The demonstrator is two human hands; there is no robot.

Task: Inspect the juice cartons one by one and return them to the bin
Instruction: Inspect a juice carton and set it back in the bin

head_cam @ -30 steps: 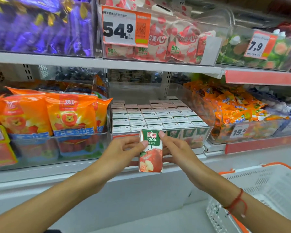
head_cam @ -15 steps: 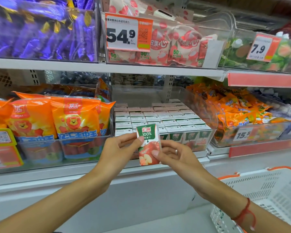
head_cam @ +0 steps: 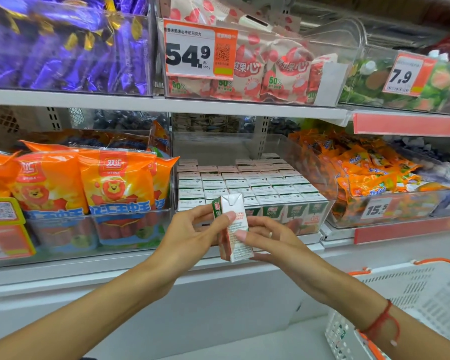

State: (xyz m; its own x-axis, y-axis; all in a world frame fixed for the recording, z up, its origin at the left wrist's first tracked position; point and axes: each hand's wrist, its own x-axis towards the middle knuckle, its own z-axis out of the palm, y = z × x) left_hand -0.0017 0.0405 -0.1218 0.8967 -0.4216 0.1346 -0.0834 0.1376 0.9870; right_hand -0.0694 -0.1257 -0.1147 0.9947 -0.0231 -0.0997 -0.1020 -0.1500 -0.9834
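Mid-inspection: one juice carton [head_cam: 233, 228] held tilted in front of the bin [head_cam: 320, 211], printed side panel turned up toward the eyes. Gripped from both sides, left hand [head_cam: 192, 229] with fingers [head_cam: 229, 216] curled round its upper edge, right hand [head_cam: 273, 245] pinching the lower half. Next, probably: turning upright, then slotting back into the gap at the bin's front left among the packed rows of cartons [head_cam: 247, 183]. Shop shelf [head_cam: 166, 102] above, orange snack bags [head_cam: 115, 183] left, white basket [head_cam: 411, 305] lower right.
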